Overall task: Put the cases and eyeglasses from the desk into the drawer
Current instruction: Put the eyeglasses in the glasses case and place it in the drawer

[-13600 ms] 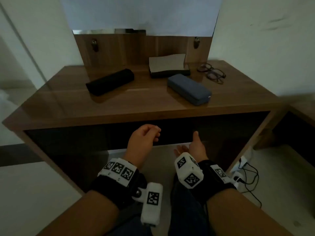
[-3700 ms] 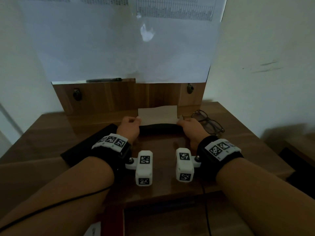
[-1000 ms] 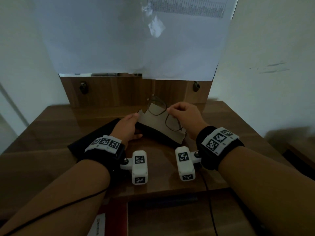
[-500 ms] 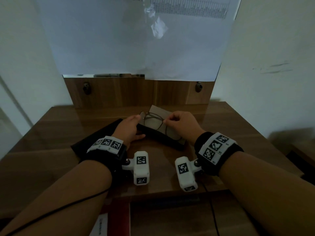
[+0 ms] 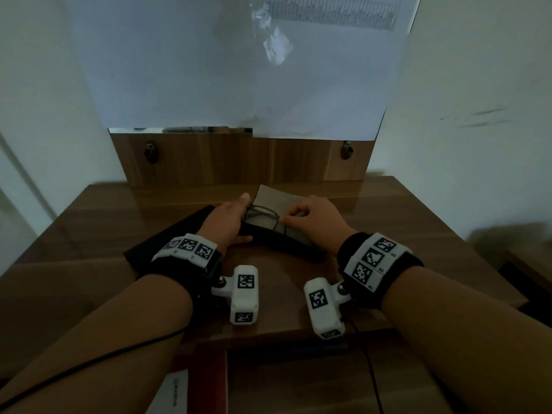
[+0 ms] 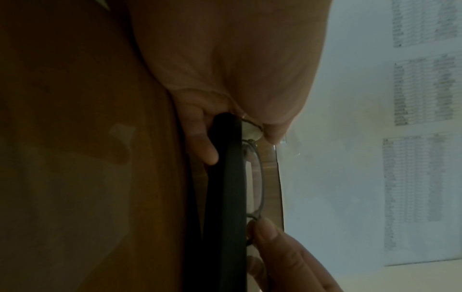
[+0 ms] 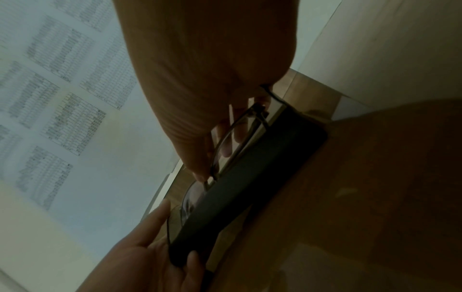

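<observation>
An open black case (image 5: 283,243) with a grey-lined lid (image 5: 274,198) lies mid-desk. My left hand (image 5: 243,219) grips its left end, thumb on the front wall (image 6: 202,146) and index finger along the lid (image 7: 155,219). My right hand (image 5: 288,218) pinches the thin dark eyeglasses (image 5: 263,219) at their frame (image 7: 225,142) and holds them folded just inside the case's mouth (image 6: 257,187). A long black case (image 5: 167,237) lies on the desk to the left, partly hidden by my left wrist.
The wooden desk (image 5: 418,234) has a low back panel (image 5: 239,159) with a large paper sheet (image 5: 239,70) hanging above it. A white wall stands close on the right. Below the desk's front edge a red thing (image 5: 206,380) and a white paper (image 5: 176,392) show.
My right hand has brought the eyeglasses down from in front of the raised lid into the open case. The left hand has stayed on the case's left end.
</observation>
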### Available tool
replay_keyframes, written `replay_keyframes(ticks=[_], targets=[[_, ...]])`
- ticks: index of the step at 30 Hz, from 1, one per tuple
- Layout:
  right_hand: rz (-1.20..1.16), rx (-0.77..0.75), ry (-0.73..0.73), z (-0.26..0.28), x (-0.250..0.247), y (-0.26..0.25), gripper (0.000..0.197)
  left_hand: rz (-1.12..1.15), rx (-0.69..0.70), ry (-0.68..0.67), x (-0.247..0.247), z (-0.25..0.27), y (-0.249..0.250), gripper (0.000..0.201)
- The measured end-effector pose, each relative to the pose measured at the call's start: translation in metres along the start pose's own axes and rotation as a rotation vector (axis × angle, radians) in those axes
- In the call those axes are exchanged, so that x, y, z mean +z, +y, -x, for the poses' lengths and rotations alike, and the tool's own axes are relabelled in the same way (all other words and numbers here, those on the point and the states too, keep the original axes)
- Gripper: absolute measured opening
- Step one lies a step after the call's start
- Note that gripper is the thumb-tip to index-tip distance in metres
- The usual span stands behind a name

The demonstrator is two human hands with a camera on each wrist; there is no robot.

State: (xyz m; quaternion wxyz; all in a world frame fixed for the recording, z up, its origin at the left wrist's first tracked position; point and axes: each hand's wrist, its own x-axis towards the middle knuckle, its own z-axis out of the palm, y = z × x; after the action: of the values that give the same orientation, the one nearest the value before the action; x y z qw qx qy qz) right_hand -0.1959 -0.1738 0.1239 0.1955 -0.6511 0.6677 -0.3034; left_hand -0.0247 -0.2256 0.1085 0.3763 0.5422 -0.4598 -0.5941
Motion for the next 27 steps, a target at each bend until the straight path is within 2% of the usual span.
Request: replay_keyframes(ticks=[3,6,10,12,15,17,20,21,22,25,27], targets=[[-0.014,-0.003,-0.025,0.003,-0.003,-0.001,0.026,-0.018,0.042,-0.014,-0.001,-0.001,-0.001,0.052],[-0.033,-0.014,0.027,0.003,-0.008,0.000,0.029,0.086,-0.065,-0.031,-0.003,0.003,0.005,0.045],[-0.090,-0.027,0.222,0.002,-0.014,0.006,0.027,0.158,-0.104,-0.041,-0.005,0.006,0.006,0.040],[-0.125,0.029,0.357,-0.002,-0.018,0.013,0.031,0.188,-0.108,-0.037,-0.007,0.007,0.004,0.040],[-0.256,0.187,0.483,-0.005,-0.022,0.020,0.050,0.265,-0.101,-0.027,-0.010,0.010,0.003,0.041],[-0.419,0.297,0.444,-0.005,-0.023,0.022,0.066,0.330,-0.086,-0.004,-0.012,0.013,0.004,0.038],[-0.702,0.435,0.243,0.001,-0.019,0.019,0.100,0.425,-0.058,0.014,-0.012,0.020,0.009,0.037],[-0.801,0.460,0.169,0.003,-0.017,0.018,0.103,0.458,-0.049,0.009,-0.011,0.023,0.011,0.039],[-0.899,0.455,0.119,0.004,-0.013,0.018,0.097,0.482,-0.041,0.002,-0.009,0.026,0.012,0.039],[-1.111,0.386,0.076,0.013,-0.005,0.004,0.059,0.525,-0.022,-0.021,-0.003,0.035,0.016,0.040],[-1.227,0.338,0.070,0.016,0.001,-0.002,0.049,0.536,-0.014,-0.036,0.001,0.040,0.017,0.042]])
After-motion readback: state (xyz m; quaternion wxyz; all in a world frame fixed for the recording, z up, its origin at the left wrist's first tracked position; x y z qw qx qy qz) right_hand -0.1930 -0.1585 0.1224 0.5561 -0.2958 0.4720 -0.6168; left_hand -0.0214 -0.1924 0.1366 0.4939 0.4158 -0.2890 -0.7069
